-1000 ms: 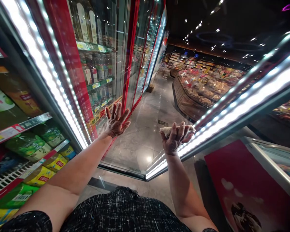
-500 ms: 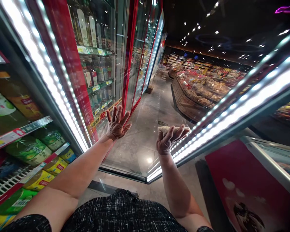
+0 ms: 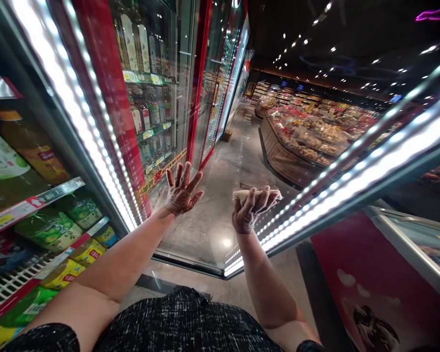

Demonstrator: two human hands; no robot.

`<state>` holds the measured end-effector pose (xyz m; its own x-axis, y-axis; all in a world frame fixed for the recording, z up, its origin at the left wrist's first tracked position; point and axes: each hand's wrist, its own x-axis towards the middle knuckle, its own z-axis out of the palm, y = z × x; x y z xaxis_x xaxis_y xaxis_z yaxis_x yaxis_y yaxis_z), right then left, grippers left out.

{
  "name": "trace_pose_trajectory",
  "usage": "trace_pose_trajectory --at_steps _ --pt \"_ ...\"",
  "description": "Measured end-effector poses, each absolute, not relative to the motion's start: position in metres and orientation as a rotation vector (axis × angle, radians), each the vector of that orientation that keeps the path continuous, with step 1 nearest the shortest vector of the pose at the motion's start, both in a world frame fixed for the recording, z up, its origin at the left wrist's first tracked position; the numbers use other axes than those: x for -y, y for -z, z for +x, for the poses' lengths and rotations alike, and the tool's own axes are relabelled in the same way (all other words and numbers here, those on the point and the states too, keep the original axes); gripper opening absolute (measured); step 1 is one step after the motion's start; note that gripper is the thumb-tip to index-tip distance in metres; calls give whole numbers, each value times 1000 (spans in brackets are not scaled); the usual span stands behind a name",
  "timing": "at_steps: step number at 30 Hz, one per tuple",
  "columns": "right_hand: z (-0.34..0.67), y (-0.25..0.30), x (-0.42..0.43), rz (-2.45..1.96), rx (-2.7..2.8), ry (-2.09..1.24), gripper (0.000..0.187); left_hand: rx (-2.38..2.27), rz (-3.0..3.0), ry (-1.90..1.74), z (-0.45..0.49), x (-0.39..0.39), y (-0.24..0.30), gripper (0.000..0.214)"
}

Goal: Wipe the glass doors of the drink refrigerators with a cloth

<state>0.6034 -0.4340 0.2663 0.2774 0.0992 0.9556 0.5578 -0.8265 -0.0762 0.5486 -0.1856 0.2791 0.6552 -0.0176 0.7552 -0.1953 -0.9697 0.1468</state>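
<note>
Fingers clasped over a pale cloth (image 3: 241,195), the right hand (image 3: 246,216) could drop it should they slacken; left hand (image 3: 181,196) spread, empty, before the glass door (image 3: 190,264).

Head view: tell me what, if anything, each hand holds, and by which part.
The right hand holds a pale cloth, fingers laid across its middle. The left hand is spread open and holds nothing.
</note>
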Motion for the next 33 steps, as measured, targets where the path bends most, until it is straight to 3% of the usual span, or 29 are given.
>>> trace_pose_trajectory --at_steps 6,11,20,27,33 --pt "593 -241 430 -2228 840 1607 66 271 2653 -1316 549 174 -276 88" --pt "600 -256 433 -2207 648 1536 63 289 2700 -1291 539 160 -279 85" --pt "584 -241 393 -2367 841 1470 63 -32 2656 -1199 505 117 -248 106" --pt "595 -269 383 -2343 651 1453 63 -26 2661 -1129 508 108 -239 106" --pt "585 -239 369 -2342 1127 1484 63 -10 2612 -1166 509 109 -238 105"
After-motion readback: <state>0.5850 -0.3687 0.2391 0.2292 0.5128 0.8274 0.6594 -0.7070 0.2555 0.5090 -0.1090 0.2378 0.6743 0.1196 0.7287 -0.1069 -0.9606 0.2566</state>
